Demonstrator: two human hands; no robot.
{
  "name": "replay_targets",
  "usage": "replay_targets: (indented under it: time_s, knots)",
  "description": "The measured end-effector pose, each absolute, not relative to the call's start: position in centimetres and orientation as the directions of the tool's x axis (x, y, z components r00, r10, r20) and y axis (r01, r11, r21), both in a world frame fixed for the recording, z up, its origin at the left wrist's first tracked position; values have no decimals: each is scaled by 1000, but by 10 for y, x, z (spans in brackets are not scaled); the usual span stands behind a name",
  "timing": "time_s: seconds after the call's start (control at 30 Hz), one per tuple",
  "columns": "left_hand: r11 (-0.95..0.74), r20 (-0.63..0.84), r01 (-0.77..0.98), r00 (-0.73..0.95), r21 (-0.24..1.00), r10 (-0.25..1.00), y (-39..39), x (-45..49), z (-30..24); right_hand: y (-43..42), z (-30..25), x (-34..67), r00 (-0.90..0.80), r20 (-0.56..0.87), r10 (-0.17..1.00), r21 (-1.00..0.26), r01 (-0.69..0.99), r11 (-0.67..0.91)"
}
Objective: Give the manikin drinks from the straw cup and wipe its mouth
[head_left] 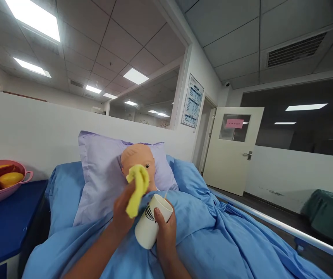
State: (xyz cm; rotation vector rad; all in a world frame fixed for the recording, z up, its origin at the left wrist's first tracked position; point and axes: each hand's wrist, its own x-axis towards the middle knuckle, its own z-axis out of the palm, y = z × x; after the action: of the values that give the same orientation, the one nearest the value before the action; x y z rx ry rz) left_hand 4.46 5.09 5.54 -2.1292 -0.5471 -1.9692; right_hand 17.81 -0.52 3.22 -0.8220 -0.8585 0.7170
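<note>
A patient manikin's head (137, 155) rests on a light purple pillow (99, 174), its body under a blue quilt (201, 236). My left hand (123, 203) is closed on a yellow cloth (139, 190), which covers the manikin's mouth area from this view; whether it touches the face I cannot tell. Lower down, my right hand (166, 230) grips a white paper cup (148, 228) with a black striped print. The cup leans with its rim up and to the right, above the quilt. A thin straw (166, 193) shows at the rim. The cup's contents are hidden.
On the left, a pink basket (8, 192) of fruit stands on a blue-topped bedside cabinet (2, 228). A metal bed rail (285, 226) runs along the right side. Beyond it are an open door (227, 162) and a dark green covered object (329, 217).
</note>
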Motion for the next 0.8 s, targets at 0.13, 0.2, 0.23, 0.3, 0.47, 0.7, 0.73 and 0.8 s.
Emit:
replay_targets:
  time_s: [0.13, 0.2, 0.23, 0.3, 0.47, 0.7, 0.73, 0.8]
  knots:
    - [-900, 917, 400, 399, -175, -1, 63, 60, 74, -3, 33, 179, 478, 328, 815, -808, -305, 504]
    - [-850, 903, 470, 429, -239, -17, 69, 66, 75, -2, 34, 180, 484, 294, 824, -809, -334, 484]
    - [-826, 900, 498, 435, -262, -22, 71, 67, 72, -2, 34, 180, 484, 275, 831, -810, -349, 472]
    - [-794, 901, 541, 434, -278, -19, 74, 66, 64, -1, 34, 180, 482, 259, 837, -806, -369, 462]
    - [-817, 921, 551, 385, -170, 68, 69, 49, 34, -1, 33, 179, 476, 274, 835, -792, -380, 477]
    - [-925, 981, 350, 70, 146, 181, 47, 34, 48, 0, 34, 178, 429, 280, 859, -794, -399, 459]
    - [-924, 981, 339, 7, 178, 192, 46, 38, 56, 0, 34, 178, 425, 284, 860, -797, -394, 458]
    - [-930, 988, 341, 18, 136, 151, 50, 47, 69, 0, 34, 179, 426, 292, 856, -799, -383, 463]
